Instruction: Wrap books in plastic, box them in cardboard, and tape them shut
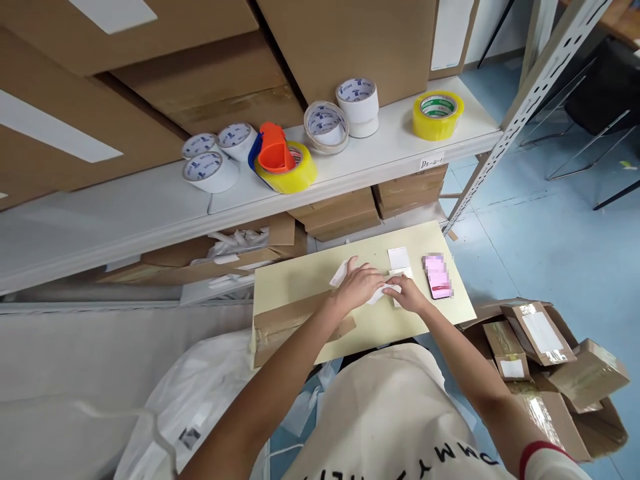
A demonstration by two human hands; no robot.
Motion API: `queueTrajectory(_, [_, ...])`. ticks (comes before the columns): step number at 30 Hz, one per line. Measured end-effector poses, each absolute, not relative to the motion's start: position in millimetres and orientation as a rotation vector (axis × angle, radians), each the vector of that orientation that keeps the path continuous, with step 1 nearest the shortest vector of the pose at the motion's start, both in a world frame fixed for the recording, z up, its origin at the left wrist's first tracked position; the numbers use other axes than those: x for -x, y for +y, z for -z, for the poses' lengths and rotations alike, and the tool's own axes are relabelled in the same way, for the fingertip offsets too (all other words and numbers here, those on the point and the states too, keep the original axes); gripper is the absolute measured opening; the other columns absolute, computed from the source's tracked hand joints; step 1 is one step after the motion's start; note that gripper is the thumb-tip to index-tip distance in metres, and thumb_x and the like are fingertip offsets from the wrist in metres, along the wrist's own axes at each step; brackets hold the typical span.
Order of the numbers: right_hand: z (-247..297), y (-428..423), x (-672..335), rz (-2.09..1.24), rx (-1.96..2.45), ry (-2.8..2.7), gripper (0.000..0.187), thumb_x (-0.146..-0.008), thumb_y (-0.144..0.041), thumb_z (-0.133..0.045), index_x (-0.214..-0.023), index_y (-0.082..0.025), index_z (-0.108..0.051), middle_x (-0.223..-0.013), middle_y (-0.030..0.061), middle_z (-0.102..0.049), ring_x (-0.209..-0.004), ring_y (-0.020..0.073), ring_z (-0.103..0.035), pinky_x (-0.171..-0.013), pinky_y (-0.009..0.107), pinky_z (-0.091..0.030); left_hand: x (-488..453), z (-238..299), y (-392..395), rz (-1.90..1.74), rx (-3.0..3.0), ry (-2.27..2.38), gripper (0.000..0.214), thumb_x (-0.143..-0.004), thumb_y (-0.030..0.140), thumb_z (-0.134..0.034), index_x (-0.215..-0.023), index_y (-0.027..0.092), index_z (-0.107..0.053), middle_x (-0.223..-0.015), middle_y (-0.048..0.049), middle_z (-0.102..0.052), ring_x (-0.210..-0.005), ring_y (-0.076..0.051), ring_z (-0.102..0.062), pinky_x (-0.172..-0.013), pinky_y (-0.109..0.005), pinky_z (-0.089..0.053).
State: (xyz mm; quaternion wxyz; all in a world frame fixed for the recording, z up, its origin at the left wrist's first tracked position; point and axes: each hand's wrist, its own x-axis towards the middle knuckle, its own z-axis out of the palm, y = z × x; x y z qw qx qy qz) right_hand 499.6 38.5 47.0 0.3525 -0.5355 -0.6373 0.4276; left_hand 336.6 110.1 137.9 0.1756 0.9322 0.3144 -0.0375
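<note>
My left hand [357, 285] lies over a white paper strip [339, 274] on the small cream table, fingers stretched to the right and thumb raised apart. White paper [376, 295] shows again between my two hands; whether it is the same piece is hidden. My right hand [406, 294] pinches this paper between thumb and fingers. Just beyond my right hand are a white square label [399, 257] and more white pieces [401, 272] partly under the fingers. A flat cardboard box [290, 323] rests near my left forearm.
A phone with a pink screen [437, 276] lies on the cream table [295, 283], right side. The shelf [380, 157] ahead carries white tape rolls [210, 170], an orange tape dispenser [275, 150] and yellow tape [438, 117]. An open carton of small boxes [605, 427] stands at right.
</note>
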Motion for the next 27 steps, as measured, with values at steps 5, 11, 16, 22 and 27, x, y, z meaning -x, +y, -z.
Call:
queueTrajectory(5, [-36.6, 31.6, -503.3, -1.108, 1.383, -1.595, 0.030, -0.092, -0.046, -0.056, -0.079, -0.025, -0.072, -0.081, 0.0020, -0.076, -0.072, 0.0194, -0.068, -0.113, 0.052, -0.027, -335.8, -133.3, 112.2, 0.156, -2.480, 0.946, 0.028, -0.092, 0.021, -0.047, -0.075, 0.022, -0.070, -0.088, -0.0042, -0.075, -0.096, -0.022, -0.063, -0.109, -0.056, -0.016])
queueTrajectory(11, [-28.0, 28.7, -507.4, -1.128, 1.389, -1.549, 0.032, -0.092, -0.048, -0.056, -0.076, -0.025, -0.072, -0.081, 0.0021, -0.076, -0.075, 0.0208, -0.070, -0.116, 0.056, -0.022, -343.0, -124.6, 113.4, 0.208, -2.361, 1.004, 0.029, -0.092, 0.024, -0.047, -0.077, 0.024, -0.072, -0.093, -0.0031, -0.076, -0.103, -0.022, -0.062, -0.110, -0.053, -0.017])
queueTrajectory(16, [-22.9, 30.6, -513.9, -1.106, 1.394, -1.587, 0.031, -0.092, -0.048, -0.056, -0.078, -0.026, -0.073, -0.083, 0.0020, -0.077, -0.080, 0.0219, -0.071, -0.116, 0.056, -0.022, -348.5, -122.3, 114.3, 0.257, -2.300, 1.077, 0.028, -0.092, 0.027, -0.048, -0.081, 0.025, -0.074, -0.098, -0.0036, -0.076, -0.103, -0.022, -0.063, -0.109, -0.052, -0.018])
queueTrajectory(22, [-16.5, 32.7, -519.1, -1.176, 1.378, -1.565, 0.030, -0.089, -0.050, -0.059, -0.078, -0.027, -0.073, -0.084, 0.0021, -0.078, -0.081, 0.0224, -0.071, -0.117, 0.054, -0.023, -351.3, -119.5, 111.2, 0.254, -2.314, 1.055, 0.028, -0.092, 0.026, -0.047, -0.080, 0.024, -0.072, -0.098, -0.0040, -0.076, -0.104, -0.022, -0.062, -0.106, -0.051, -0.018])
queueTrajectory(27, [-7.7, 20.0, -524.1, -1.202, 1.397, -1.455, 0.033, -0.087, -0.054, -0.059, -0.078, -0.026, -0.074, -0.093, 0.0057, -0.079, -0.093, 0.0250, -0.072, -0.116, 0.055, -0.026, -342.5, -114.0, 122.0, 0.234, -2.217, 1.179, 0.027, -0.092, 0.028, -0.048, -0.082, 0.024, -0.073, -0.099, -0.0035, -0.077, -0.097, -0.021, -0.064, -0.100, -0.046, -0.025])
